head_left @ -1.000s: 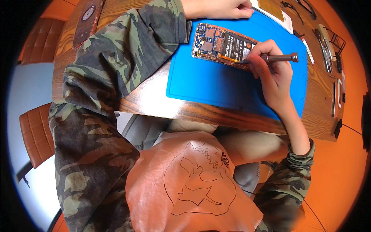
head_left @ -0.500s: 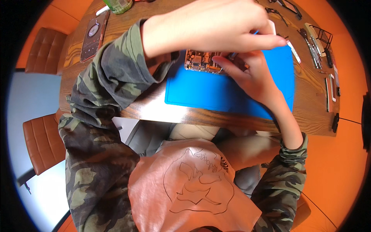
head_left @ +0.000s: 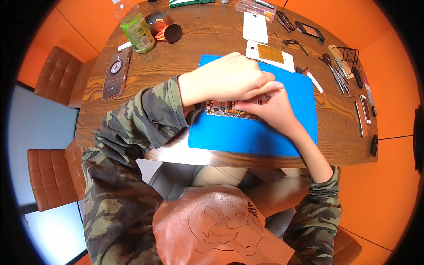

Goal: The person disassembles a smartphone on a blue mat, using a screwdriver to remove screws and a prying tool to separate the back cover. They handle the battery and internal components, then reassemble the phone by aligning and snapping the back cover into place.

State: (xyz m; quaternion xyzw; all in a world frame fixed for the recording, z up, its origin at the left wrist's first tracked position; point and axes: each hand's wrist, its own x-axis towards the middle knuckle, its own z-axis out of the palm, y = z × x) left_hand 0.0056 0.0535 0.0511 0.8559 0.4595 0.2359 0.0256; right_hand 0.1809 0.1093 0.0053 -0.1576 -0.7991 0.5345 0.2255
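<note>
An opened phone [head_left: 216, 110] with its bare circuit board showing lies on a blue mat [head_left: 212, 137]. My left hand [head_left: 229, 78] is curled above its far side, with the fingers closed and turned down. Whatever its fingertips hold is hidden. From the right, my right hand [head_left: 274, 108] grips the phone, its thumb stretched across the board. The other right fingers meet the left hand and are mostly covered. Much of the board sits under both hands.
Past the mat are a white phone with an orange patch [head_left: 270, 54] and another white phone [head_left: 255, 27]. Tools [head_left: 339, 77] and small parts lie right. A phone with a lit screen [head_left: 116, 73], a bottle [head_left: 138, 33] and an orange mug [head_left: 170, 33] stand left.
The whole view has shifted, bringing more of the far table into sight. My left hand has come down and in toward the board, now touching my right hand, whose thumb stays on the phone.
</note>
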